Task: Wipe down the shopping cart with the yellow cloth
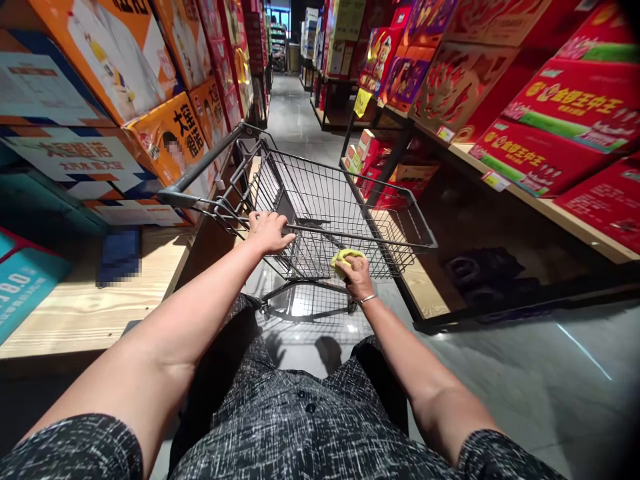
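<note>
In one aisle [293,110], left hand [269,231] grips one cart [350,234], right hand [359,278] one cloth [342,257].

A silvery bracelet [368,299] and white-flecked black shirt [280,433] are worn.

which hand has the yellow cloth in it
The right hand, the one with the bracelet at its wrist: its fingers hold the yellow cloth. The left hand has no cloth and rests on the shopping cart's top rail.

Yellow cloth [343,255] in right hand [358,277]
</note>
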A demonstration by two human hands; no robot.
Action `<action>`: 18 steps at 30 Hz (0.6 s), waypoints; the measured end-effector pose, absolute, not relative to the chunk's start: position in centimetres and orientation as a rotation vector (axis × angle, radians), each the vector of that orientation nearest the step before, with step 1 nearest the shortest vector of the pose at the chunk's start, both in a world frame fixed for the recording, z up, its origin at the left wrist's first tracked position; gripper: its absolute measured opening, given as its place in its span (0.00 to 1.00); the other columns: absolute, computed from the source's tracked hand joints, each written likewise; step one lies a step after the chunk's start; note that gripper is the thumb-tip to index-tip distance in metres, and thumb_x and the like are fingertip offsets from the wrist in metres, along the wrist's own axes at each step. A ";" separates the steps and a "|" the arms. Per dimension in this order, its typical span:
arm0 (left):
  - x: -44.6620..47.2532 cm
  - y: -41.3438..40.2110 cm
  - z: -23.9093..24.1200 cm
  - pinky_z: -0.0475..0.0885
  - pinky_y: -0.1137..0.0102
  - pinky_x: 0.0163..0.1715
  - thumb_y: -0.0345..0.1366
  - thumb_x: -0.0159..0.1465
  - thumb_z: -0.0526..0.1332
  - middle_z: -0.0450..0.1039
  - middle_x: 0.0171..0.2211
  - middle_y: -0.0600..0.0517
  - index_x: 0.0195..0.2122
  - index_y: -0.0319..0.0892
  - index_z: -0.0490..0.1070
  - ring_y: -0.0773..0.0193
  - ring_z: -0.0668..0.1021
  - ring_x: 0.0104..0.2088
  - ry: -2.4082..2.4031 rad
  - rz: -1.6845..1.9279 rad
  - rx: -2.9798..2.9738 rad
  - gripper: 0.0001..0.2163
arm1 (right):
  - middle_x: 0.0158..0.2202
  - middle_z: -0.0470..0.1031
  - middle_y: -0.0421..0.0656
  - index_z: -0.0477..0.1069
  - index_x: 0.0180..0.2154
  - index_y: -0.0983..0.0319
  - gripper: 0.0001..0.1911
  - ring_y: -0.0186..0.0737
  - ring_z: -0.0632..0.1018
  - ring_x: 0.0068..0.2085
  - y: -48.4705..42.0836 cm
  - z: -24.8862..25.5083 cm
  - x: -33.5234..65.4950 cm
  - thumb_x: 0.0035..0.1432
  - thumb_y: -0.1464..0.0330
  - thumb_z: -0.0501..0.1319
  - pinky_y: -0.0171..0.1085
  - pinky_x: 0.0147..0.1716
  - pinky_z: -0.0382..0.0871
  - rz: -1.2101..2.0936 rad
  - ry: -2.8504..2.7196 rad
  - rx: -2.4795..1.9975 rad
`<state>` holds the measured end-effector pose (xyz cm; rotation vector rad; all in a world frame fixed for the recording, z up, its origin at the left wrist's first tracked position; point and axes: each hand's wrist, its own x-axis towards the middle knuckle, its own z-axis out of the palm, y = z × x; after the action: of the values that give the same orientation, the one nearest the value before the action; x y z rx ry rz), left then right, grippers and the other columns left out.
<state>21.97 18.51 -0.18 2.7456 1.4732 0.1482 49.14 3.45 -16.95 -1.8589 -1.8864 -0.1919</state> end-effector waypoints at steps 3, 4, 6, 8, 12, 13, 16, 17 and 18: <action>24.1 17.5 -0.4 0.48 0.45 0.66 0.52 0.66 0.59 0.70 0.61 0.40 0.63 0.45 0.68 0.42 0.65 0.64 1.321 0.060 2.835 0.27 | 0.52 0.73 0.47 0.80 0.52 0.54 0.21 0.52 0.67 0.55 3.8 -12.4 50.9 0.61 0.71 0.58 0.55 0.60 0.63 -0.467 -1.691 -1.731; 24.8 17.2 -0.5 0.46 0.45 0.66 0.51 0.67 0.59 0.69 0.62 0.41 0.65 0.45 0.66 0.43 0.64 0.65 1.261 0.039 2.849 0.28 | 0.54 0.72 0.48 0.79 0.54 0.54 0.21 0.53 0.66 0.56 3.8 -11.1 51.6 0.61 0.71 0.58 0.55 0.60 0.62 -0.542 -1.604 -1.739; 26.2 16.7 -0.6 0.46 0.44 0.67 0.51 0.67 0.59 0.68 0.64 0.42 0.69 0.48 0.62 0.43 0.64 0.66 1.177 0.003 2.869 0.30 | 0.57 0.70 0.49 0.77 0.56 0.56 0.24 0.53 0.65 0.57 4.0 -9.5 52.9 0.60 0.73 0.57 0.54 0.60 0.62 -0.628 -1.462 -1.790; 27.2 16.5 -0.7 0.48 0.44 0.65 0.53 0.66 0.60 0.68 0.63 0.43 0.69 0.51 0.62 0.43 0.65 0.64 1.151 -0.023 2.887 0.32 | 0.58 0.69 0.50 0.75 0.58 0.59 0.28 0.53 0.65 0.57 4.4 -9.1 53.3 0.56 0.75 0.56 0.53 0.59 0.63 -0.624 -1.391 -1.868; 27.7 16.4 -0.9 0.54 0.46 0.61 0.56 0.65 0.60 0.71 0.58 0.44 0.66 0.54 0.66 0.44 0.68 0.60 1.172 0.007 2.901 0.29 | 0.56 0.71 0.51 0.75 0.57 0.58 0.31 0.54 0.66 0.55 6.3 -9.1 49.7 0.52 0.78 0.55 0.52 0.54 0.66 -0.509 -1.419 -1.973; 27.7 16.4 -1.0 0.55 0.46 0.60 0.56 0.65 0.60 0.72 0.57 0.43 0.65 0.54 0.67 0.43 0.68 0.59 1.174 0.028 2.901 0.28 | 0.56 0.71 0.51 0.74 0.58 0.57 0.32 0.54 0.66 0.55 6.9 -8.9 48.1 0.52 0.78 0.56 0.51 0.53 0.66 -0.478 -1.483 -1.958; 27.7 16.3 -1.2 0.57 0.47 0.58 0.53 0.64 0.63 0.73 0.56 0.42 0.60 0.51 0.70 0.42 0.69 0.58 1.196 0.090 2.891 0.25 | 0.58 0.70 0.51 0.71 0.62 0.55 0.32 0.55 0.65 0.56 8.7 -7.8 43.8 0.56 0.77 0.57 0.50 0.52 0.65 -0.391 -1.710 -1.885; 27.8 16.2 -1.2 0.57 0.47 0.58 0.51 0.64 0.63 0.73 0.56 0.42 0.59 0.50 0.71 0.42 0.69 0.58 1.207 0.100 2.886 0.23 | 0.59 0.70 0.51 0.71 0.63 0.54 0.32 0.55 0.65 0.56 9.1 -7.4 43.0 0.57 0.76 0.57 0.50 0.53 0.65 -0.371 -1.754 -1.872; 27.9 16.2 -1.2 0.57 0.48 0.58 0.49 0.64 0.63 0.73 0.56 0.42 0.57 0.50 0.71 0.43 0.68 0.59 1.217 0.108 2.882 0.22 | 0.59 0.70 0.50 0.70 0.63 0.54 0.32 0.55 0.66 0.56 9.3 -7.2 42.6 0.58 0.75 0.57 0.50 0.53 0.64 -0.357 -1.780 -1.865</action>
<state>27.87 16.17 -1.23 2.8818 1.2173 0.1084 42.60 9.34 -7.16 -1.8651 -1.7801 -0.3571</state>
